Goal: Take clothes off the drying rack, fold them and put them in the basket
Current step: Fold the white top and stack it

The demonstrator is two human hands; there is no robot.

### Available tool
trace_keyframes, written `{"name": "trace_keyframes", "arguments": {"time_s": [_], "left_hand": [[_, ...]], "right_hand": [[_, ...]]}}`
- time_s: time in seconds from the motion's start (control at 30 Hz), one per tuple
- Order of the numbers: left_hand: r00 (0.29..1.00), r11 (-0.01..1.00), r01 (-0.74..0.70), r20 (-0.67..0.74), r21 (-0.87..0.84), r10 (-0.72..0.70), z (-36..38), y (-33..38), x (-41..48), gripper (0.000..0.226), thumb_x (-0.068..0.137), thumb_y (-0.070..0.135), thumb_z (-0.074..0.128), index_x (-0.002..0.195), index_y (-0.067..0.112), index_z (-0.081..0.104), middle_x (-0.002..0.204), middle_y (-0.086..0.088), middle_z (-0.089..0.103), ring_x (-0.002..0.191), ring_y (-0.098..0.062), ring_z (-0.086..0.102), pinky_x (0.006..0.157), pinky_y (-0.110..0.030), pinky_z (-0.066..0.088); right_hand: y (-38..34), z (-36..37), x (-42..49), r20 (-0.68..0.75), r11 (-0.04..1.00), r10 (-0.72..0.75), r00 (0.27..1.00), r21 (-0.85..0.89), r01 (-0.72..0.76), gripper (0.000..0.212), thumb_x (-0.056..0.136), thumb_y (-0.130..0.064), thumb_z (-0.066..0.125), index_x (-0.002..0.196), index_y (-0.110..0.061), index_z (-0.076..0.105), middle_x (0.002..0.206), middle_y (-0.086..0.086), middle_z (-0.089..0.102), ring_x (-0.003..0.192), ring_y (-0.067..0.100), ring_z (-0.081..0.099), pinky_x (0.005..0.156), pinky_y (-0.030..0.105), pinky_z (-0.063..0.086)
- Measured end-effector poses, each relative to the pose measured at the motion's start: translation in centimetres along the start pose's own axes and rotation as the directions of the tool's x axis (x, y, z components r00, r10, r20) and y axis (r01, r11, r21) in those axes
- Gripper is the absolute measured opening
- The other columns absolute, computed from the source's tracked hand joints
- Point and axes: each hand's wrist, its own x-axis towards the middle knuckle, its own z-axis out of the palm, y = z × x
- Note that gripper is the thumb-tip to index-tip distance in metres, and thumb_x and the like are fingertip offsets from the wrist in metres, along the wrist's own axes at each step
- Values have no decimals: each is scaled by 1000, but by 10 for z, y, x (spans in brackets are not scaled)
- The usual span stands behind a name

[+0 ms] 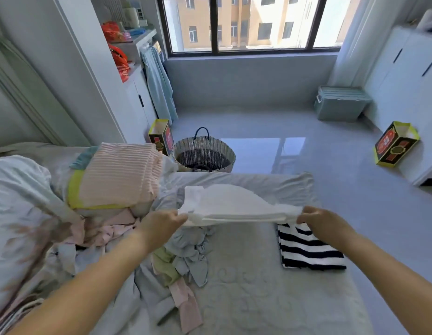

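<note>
A white garment [234, 206] is stretched flat above the bed, folded along its near edge. My left hand [161, 223] pinches its left end and my right hand [323, 220] pinches its right end. Under my right hand a folded black-and-white striped garment [309, 250] lies on the bed. Loose crumpled clothes in pale blue, green and pink [183, 257] lie below the white garment. The woven basket [224, 151] with a dark handle stands on the floor beyond the bed's far edge; its inside looks dark.
A stack of pink striped bedding [118, 175] lies on the bed at left. Two yellow-and-black boxes [161, 136] [393, 143] stand on the floor. A teal storage bin [340, 102] sits by the white wardrobe [403, 76]. A blue garment [157, 81] hangs at the left cabinet.
</note>
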Motion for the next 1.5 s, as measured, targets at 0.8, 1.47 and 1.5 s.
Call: {"name": "trace_keyframes", "arguments": {"time_s": [0.8, 1.47, 1.5], "left_hand": [[845, 636, 469, 521, -613, -122, 224, 193, -123, 29, 94, 46, 44, 106, 24, 58, 77, 10, 58, 73, -13, 54, 63, -30, 42], [718, 502, 648, 680, -573, -151, 285, 243, -144, 28, 92, 51, 51, 73, 31, 50, 58, 9, 50, 56, -6, 47, 55, -23, 33], [713, 564, 628, 687, -536, -141, 288, 252, -151, 21, 92, 50, 53, 83, 32, 54, 62, 10, 54, 60, -6, 50, 57, -22, 35]], "right_hand": [[-46, 241, -194, 536, 856, 304, 788, 209, -473, 22, 86, -35, 67, 90, -33, 46, 70, -13, 47, 65, 17, 55, 57, 30, 42], [-35, 302, -221, 660, 918, 248, 710, 75, -390, 45, 91, -61, 37, 67, -23, 40, 67, -6, 49, 68, 16, 52, 57, 31, 35], [-38, 308, -230, 657, 921, 221, 721, 103, -375, 42, 91, -60, 40, 70, -24, 48, 72, -7, 51, 74, 18, 55, 61, 31, 37]]}}
